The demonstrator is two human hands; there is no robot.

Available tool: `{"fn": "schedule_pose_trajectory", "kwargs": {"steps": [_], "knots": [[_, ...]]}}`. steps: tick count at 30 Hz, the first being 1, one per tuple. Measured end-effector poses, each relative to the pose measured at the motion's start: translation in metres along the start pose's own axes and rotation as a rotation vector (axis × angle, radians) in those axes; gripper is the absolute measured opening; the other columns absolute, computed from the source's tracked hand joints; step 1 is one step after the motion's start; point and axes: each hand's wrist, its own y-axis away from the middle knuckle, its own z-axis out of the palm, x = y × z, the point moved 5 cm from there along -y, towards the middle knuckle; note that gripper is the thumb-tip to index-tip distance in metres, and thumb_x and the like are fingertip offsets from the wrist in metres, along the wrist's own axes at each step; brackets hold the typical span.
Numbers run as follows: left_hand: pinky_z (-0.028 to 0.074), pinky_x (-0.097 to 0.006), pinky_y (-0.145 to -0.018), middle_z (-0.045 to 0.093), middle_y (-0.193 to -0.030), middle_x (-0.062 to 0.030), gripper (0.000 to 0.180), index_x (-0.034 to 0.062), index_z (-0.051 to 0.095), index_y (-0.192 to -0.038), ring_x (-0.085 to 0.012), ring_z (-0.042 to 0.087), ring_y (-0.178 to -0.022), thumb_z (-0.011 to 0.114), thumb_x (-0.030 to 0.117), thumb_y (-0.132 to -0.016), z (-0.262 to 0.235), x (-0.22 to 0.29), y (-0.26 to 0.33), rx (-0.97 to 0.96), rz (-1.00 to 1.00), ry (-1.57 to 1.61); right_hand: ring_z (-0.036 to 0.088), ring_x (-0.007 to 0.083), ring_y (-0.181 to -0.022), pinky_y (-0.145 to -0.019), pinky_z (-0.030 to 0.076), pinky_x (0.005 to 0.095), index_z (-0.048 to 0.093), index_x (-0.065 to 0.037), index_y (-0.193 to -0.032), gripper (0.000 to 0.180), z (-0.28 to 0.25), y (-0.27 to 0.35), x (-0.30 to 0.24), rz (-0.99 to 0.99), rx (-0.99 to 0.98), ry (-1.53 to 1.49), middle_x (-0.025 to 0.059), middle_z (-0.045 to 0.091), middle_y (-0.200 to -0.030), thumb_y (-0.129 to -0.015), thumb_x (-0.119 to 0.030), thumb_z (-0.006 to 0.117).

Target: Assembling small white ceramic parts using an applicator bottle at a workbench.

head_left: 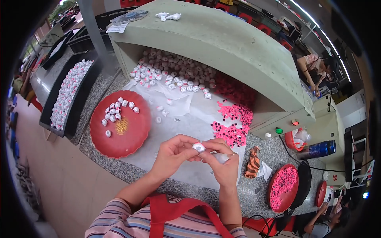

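Left hand [170, 156] and right hand [225, 166] met, fingertips pinching one small white piece [198, 147] between them | a light, steady pinch seemed best, keeping its face unsmudged | both angled inward, fingers curled; right hand also held a translucent white object [221, 158] | red plate [135, 139] lay left of them, pink pieces [232, 134] beyond the right hand

We've got a glossy red scalloped plastic-looking plate [126, 142]; smooth speckled grey stone-look worktop [168, 186]; pale-green arched hood [214, 29], matt paint, scuffed; white paper-like sheet [192, 174]; small round white piece [198, 147], smooth, plastic-looking; matt red cloth apron [170, 210].
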Motion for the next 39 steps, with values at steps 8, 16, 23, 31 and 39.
{"fn": "schedule_pose_trajectory", "kwargs": {"steps": [8, 16, 23, 31, 39], "knots": [[0.052, -0.026, -0.065, 0.061, -0.087, -0.0129, 0.018, -0.0030, 0.053, -0.098, -0.0174, 0.062, -0.074, 0.056, 0.000, -0.080, -0.024, -0.017, 0.017, 0.046, 0.053, -0.028, 0.054, 0.0116, -0.071, -0.061, 0.045, 0.0219, 0.062, 0.002, -0.082, 0.013, 0.024, 0.011, 0.037, 0.116, -0.023, -0.126, 0.0080, 0.058, -0.085, -0.070, 0.003, 0.065], [0.049, -0.025, -0.063, 0.060, -0.088, -0.0091, 0.021, 0.0031, 0.058, -0.094, -0.0169, 0.060, -0.076, 0.058, -0.005, -0.074, -0.097, 0.029, 0.017, 0.439, 0.397, -0.865, 0.054, 0.0113, -0.069, -0.059, 0.045, 0.0225, 0.058, 0.001, -0.079, 0.012, 0.032, 0.009, 0.057, 0.013, 0.047, 0.091, 0.0094, 0.059, -0.087, -0.070, -0.001, 0.066], [0.048, -0.040, -0.063, 0.057, -0.090, -0.0162, 0.019, 0.0065, 0.060, -0.087, -0.0328, 0.059, -0.075, 0.064, 0.014, -0.070, -0.087, 0.025, -0.091, 0.696, 0.309, -1.516, 0.054, 0.0133, -0.075, -0.063, 0.046, 0.0246, 0.044, -0.003, -0.095, 0.029, 0.003, 0.014, 0.067, 0.168, 0.145, 0.010, 0.0057, 0.052, -0.083, -0.072, 0.005, 0.060], [0.049, -0.038, -0.068, 0.058, -0.095, -0.0216, 0.025, 0.0008, 0.058, -0.096, -0.0317, 0.060, -0.077, 0.062, 0.011, -0.073, -0.080, 0.007, -0.120, 0.494, 0.288, -1.240, 0.058, 0.0172, -0.076, -0.066, 0.047, 0.0273, 0.039, -0.003, -0.096, 0.034, -0.033, 0.048, 0.061, 0.020, 0.259, -0.193, 0.0098, 0.054, -0.086, -0.071, 0.009, 0.057], [0.049, -0.025, -0.075, 0.060, -0.096, -0.0118, 0.039, -0.0004, 0.047, -0.117, -0.0174, 0.060, -0.084, 0.057, 0.002, -0.079, 0.033, -0.030, -0.027, -0.135, -0.181, 0.418, 0.057, 0.0155, -0.065, -0.063, 0.046, 0.0225, 0.051, 0.003, -0.104, 0.033, -0.061, 0.058, 0.013, 0.116, 0.375, -0.359, 0.0141, 0.060, -0.089, -0.072, 0.000, 0.058]]}}
